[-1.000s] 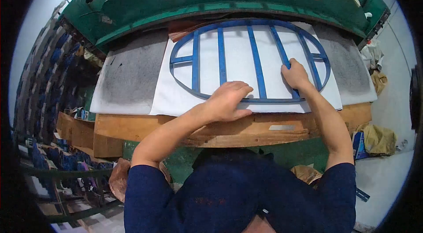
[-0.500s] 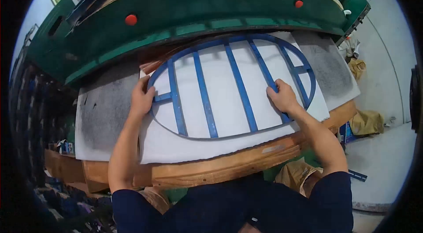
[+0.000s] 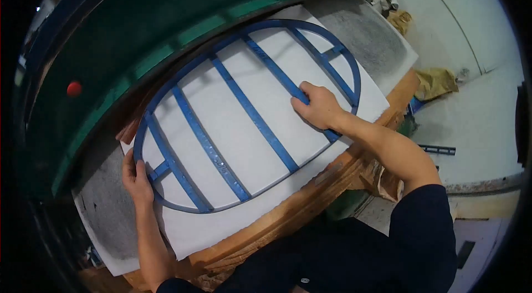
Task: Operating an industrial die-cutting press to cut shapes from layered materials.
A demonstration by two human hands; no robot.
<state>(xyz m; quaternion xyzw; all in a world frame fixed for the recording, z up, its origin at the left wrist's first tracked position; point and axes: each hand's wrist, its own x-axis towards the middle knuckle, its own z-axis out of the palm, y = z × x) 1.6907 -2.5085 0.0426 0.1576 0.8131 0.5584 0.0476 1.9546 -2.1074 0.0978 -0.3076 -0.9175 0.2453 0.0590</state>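
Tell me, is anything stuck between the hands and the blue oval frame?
Nothing that I can see: the left hand holds one rounded end of the blue oval frame, and the right hand grips one crossbar.

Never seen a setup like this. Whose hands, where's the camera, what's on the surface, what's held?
No robot: each grip is simply a person's bare hand. The view comes from a wide fisheye camera worn on the head, looking down, so straight edges bend. A blue oval frame lies on a white sheet; grey-topped padding shows at either end, with a wooden edge in front. The left hand holds the frame's left end; the right hand grasps one crossbar. Behind stands a green panel with red knobs.
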